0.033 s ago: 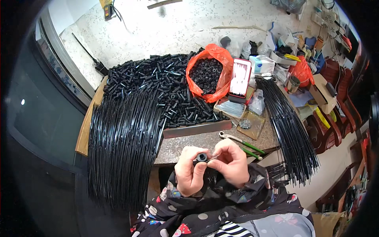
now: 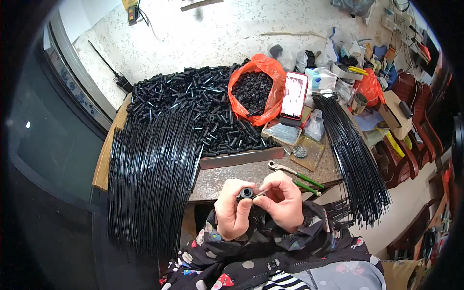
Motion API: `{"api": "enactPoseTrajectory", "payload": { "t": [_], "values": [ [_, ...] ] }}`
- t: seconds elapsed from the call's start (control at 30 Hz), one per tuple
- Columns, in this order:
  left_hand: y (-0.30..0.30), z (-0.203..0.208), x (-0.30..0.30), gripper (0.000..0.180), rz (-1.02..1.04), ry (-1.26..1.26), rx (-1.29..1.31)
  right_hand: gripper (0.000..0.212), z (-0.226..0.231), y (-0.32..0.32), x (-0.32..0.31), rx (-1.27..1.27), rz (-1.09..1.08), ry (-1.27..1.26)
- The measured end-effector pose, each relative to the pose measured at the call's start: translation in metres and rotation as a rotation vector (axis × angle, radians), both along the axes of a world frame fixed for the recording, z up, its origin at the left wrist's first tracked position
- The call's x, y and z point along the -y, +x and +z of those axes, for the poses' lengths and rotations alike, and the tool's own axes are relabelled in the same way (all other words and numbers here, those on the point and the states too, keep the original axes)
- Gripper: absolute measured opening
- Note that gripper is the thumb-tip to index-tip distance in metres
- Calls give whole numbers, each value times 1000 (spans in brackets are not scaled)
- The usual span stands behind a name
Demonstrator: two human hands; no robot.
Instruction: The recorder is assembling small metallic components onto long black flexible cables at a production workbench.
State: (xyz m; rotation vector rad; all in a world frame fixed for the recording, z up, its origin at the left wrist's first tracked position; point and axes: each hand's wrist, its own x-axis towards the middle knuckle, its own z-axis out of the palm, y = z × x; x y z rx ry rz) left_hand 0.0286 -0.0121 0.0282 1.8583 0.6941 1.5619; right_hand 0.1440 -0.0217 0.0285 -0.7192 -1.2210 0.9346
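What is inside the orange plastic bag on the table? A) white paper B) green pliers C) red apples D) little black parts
D: the open orange bag is full of little black parts, like the heap of black tubes lying beside it on the table.

Stone-topped table [image 2: 232, 176] — black tubes [image 2: 193, 104], rod bundles [image 2: 150, 179], pliers [image 2: 295, 174]

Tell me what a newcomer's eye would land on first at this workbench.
First, the bright orange bag of small black parts at the back of the table, beside a big heap of short black tubes. Next, the bundle of long black rods hanging over the table's left front edge, and a second bundle fanned out on the right. Up close, the left hand and right hand pinch a small black ring between them.
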Motion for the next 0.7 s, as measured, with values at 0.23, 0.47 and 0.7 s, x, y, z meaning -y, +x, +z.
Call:
{"api": "enactPoseTrajectory", "payload": {
  "t": [0.23,0.47,0.7],
  "values": [
    [1,-11,13,31,-268,-279,231,41,11,1,6,-48,315,-280],
    [-17,-8,14,49,-507,-589,364,46,24,3,1,262,210,-183],
    [-12,-5,9,35,-494,-503,580,29,48,6,10,874,-350,589]
  ]
}}
